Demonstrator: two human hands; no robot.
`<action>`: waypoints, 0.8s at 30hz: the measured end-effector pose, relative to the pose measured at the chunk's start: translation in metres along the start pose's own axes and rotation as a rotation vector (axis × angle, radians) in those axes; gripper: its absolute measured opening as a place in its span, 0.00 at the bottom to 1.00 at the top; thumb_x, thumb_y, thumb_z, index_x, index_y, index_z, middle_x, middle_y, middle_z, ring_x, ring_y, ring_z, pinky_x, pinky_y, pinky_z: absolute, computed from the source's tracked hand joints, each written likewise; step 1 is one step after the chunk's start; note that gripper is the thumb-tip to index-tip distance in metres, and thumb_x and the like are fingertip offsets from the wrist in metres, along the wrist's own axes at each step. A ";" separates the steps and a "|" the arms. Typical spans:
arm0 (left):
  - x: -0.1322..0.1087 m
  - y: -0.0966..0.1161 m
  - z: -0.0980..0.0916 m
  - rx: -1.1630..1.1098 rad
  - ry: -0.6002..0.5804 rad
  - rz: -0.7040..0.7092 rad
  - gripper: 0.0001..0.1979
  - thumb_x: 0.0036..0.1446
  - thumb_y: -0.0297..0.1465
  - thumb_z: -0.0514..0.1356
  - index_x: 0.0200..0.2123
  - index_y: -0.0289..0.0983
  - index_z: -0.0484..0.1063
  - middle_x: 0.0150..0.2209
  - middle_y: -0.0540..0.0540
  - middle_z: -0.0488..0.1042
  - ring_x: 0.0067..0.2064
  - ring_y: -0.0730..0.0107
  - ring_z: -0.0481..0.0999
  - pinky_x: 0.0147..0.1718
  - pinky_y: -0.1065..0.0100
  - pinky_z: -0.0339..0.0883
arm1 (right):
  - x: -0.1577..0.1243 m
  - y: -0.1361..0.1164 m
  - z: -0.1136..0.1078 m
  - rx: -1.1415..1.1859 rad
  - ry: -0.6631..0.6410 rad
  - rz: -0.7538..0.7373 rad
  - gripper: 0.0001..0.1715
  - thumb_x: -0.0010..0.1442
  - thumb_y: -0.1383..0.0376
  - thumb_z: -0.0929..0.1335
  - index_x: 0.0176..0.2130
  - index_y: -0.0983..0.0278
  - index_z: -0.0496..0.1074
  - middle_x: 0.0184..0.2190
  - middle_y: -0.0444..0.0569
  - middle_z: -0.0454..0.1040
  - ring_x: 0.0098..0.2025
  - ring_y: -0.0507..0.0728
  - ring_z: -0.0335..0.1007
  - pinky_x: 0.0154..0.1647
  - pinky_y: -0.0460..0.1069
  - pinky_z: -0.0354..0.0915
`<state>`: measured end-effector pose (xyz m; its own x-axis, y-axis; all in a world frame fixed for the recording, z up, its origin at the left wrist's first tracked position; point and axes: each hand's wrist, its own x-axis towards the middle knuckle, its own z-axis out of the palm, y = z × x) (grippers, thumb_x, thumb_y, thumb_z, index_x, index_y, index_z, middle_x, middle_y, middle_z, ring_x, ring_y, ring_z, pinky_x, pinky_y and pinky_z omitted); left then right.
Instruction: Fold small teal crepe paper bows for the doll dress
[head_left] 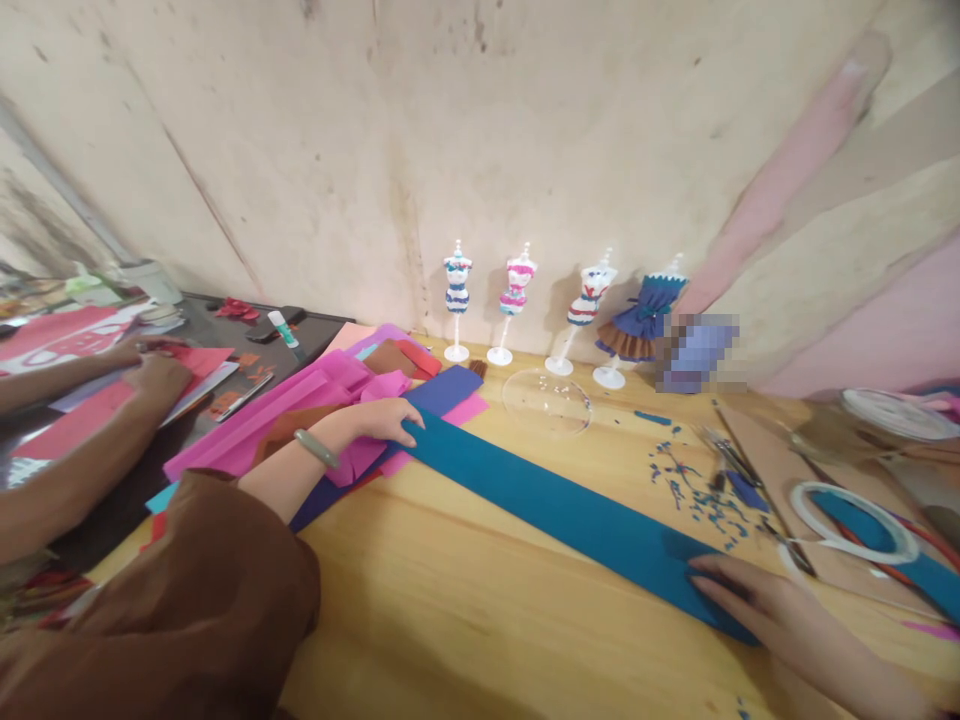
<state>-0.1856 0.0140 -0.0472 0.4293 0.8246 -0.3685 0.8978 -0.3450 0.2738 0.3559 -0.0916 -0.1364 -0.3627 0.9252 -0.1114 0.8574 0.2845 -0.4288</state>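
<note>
A long teal strip of paper (555, 500) stretches diagonally across the wooden table, between my two hands. Its far left end is pinched by my left hand (390, 420), which wears a pale green bangle (316, 448) at the wrist. At the near right end, my right hand (739, 592) grips the strip's edge, fingers on top; the thumb is not clearly visible. Beneath and beside my left forearm lie magenta paper sheets (300, 400) and a dark blue folded piece (452, 392).
Several miniature dress forms stand by the wall, one wearing a blue and brown ruffled dress (643, 315). Teal scraps (701, 500), a clear round dish (547, 402) and a white ring (855, 522) lie rightward. A co-worker's hands (161, 365) handle red paper at left, near a glue stick (283, 329).
</note>
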 end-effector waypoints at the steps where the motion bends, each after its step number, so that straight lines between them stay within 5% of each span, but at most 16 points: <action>1: -0.001 0.000 0.000 -0.004 -0.008 0.001 0.20 0.49 0.34 0.64 0.48 0.41 0.74 0.51 0.48 0.76 0.50 0.63 0.74 0.49 0.70 0.63 | 0.000 0.001 0.001 -0.003 0.005 0.001 0.23 0.59 0.46 0.62 0.41 0.57 0.77 0.43 0.48 0.80 0.44 0.62 0.77 0.46 0.53 0.73; 15: -0.003 0.008 0.002 -0.001 -0.017 -0.057 0.26 0.45 0.34 0.64 0.51 0.40 0.71 0.52 0.46 0.74 0.50 0.59 0.74 0.46 0.68 0.66 | -0.001 -0.002 0.002 -0.007 0.043 -0.036 0.22 0.59 0.47 0.63 0.41 0.57 0.77 0.42 0.49 0.80 0.42 0.62 0.78 0.45 0.55 0.74; 24: 0.005 0.004 0.008 0.024 -0.001 -0.061 0.22 0.48 0.37 0.64 0.48 0.41 0.70 0.49 0.46 0.75 0.50 0.57 0.73 0.45 0.64 0.65 | -0.002 0.002 0.002 0.018 0.037 -0.013 0.23 0.58 0.47 0.64 0.42 0.58 0.76 0.41 0.51 0.80 0.42 0.62 0.78 0.44 0.55 0.74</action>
<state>-0.1795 0.0134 -0.0552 0.3738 0.8441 -0.3844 0.9243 -0.3047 0.2298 0.3571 -0.0933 -0.1392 -0.3601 0.9301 -0.0723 0.8458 0.2928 -0.4459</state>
